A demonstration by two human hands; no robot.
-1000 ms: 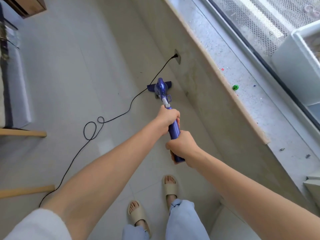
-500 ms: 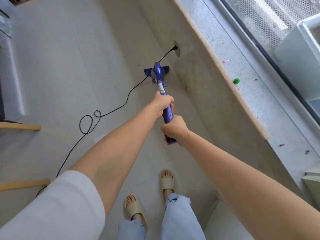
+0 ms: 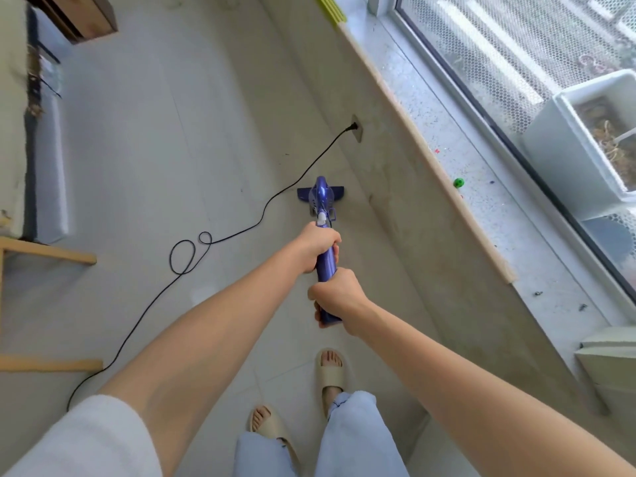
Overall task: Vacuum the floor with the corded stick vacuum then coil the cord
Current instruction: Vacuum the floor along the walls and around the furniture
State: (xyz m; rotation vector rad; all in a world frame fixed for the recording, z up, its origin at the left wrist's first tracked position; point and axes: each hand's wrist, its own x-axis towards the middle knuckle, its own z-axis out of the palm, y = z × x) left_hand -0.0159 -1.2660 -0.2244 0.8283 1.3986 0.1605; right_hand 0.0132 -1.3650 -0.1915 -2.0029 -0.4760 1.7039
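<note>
Head view: both hands, left hand (image 3: 318, 246) ahead of right hand (image 3: 339, 297), grip the stick vacuum (image 3: 325, 232) handle, its head beyond them.

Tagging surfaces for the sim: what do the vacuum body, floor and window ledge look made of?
Vacuum: glossy purple plastic by its moulded shape and highlights. Floor: pale tile, probably ceramic; smooth with a soft sheen and faint joints. Window ledge: speckled stone or terrazzo, edged with a light strip that looks like wood.

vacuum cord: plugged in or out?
Plugged in. The black cord runs from the blue stick vacuum across the floor, and its plug sits in the grey wall socket.
</note>
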